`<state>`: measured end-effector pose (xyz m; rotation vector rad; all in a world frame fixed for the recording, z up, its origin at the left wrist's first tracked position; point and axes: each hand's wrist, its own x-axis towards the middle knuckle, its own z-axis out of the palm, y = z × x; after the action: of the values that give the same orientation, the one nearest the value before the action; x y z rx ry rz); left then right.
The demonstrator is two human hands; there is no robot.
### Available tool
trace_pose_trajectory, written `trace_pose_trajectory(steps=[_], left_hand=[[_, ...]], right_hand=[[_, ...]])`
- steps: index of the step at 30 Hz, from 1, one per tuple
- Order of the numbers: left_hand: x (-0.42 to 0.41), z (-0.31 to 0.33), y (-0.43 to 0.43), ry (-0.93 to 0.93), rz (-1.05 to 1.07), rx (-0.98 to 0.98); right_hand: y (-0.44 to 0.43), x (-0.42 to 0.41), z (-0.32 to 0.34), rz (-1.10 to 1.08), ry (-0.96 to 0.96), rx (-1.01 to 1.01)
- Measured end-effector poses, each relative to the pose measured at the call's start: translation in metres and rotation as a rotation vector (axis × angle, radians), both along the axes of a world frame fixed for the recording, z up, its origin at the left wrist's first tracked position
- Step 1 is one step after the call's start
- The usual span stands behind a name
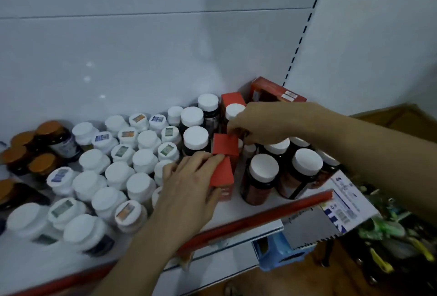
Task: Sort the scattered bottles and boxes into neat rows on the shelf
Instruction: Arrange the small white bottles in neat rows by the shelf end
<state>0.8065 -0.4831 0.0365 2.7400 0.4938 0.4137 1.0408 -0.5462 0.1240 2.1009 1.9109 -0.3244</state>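
Observation:
A white shelf (236, 210) with a red front strip holds many bottles and a few boxes. My left hand (189, 187) wraps around an upright red box (223, 172) near the shelf front. My right hand (262, 123) pinches the top of a second red box (224, 144) standing right behind the first. White-capped white bottles (118, 172) fill the left in rough rows. Dark bottles with white caps (263, 177) stand to the right of the boxes. Orange-capped amber bottles (35, 154) sit at the far left.
Two more red boxes (272, 92) stand against the back wall at the right corner. A slotted shelf upright (305, 28) rises there. Below the shelf lie a blue stool (274, 250), a printed sheet (343, 203) and a cluttered bin (390, 236).

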Motion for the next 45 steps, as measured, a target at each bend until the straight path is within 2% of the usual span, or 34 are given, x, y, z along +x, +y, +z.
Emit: trace_pose_trajectory(steps=[3, 6, 10, 15, 23, 28, 31, 33, 36, 38, 42, 45], left_hand=[[0.0, 0.002, -0.005, 0.015, 0.06, 0.009], [0.005, 0.009, -0.011, 0.006, 0.064, 0.036], [0.018, 0.013, -0.026, 0.085, -0.011, 0.131], [0.02, 0.018, -0.035, 0.115, 0.142, 0.071], [0.021, 0.011, -0.043, 0.06, 0.237, 0.087], [0.02, 0.006, -0.04, 0.028, 0.225, 0.091], [0.025, 0.005, -0.036, 0.032, 0.185, 0.091], [0.029, 0.009, -0.028, -0.028, 0.129, 0.0], [0.031, 0.025, -0.014, -0.369, 0.169, -0.4], [0.03, 0.04, -0.008, -0.529, 0.175, -0.521], [0.016, 0.056, 0.003, -0.606, 0.111, -0.637], [-0.025, 0.052, 0.016, -0.79, 0.332, -0.635]], right_hand=[[0.007, 0.002, -0.015, 0.13, -0.135, -0.006], [0.008, 0.003, -0.03, 0.174, -0.129, 0.034], [0.011, 0.007, -0.045, 0.204, -0.123, 0.104], [0.013, 0.011, -0.055, 0.232, -0.247, 0.17], [0.017, 0.017, -0.056, 0.166, -0.144, 0.133], [0.005, 0.018, -0.023, 0.061, 0.032, 0.245], [-0.014, 0.03, 0.015, -0.09, 0.171, 0.461], [-0.032, 0.039, 0.033, -0.24, 0.352, 0.622], [-0.051, 0.033, 0.039, -0.344, 0.799, 0.674], [-0.053, 0.014, 0.034, -0.307, 1.004, 0.618], [-0.033, -0.038, 0.02, -0.213, 1.186, 0.538], [-0.01, -0.072, 0.012, -0.232, 1.215, 0.597]])
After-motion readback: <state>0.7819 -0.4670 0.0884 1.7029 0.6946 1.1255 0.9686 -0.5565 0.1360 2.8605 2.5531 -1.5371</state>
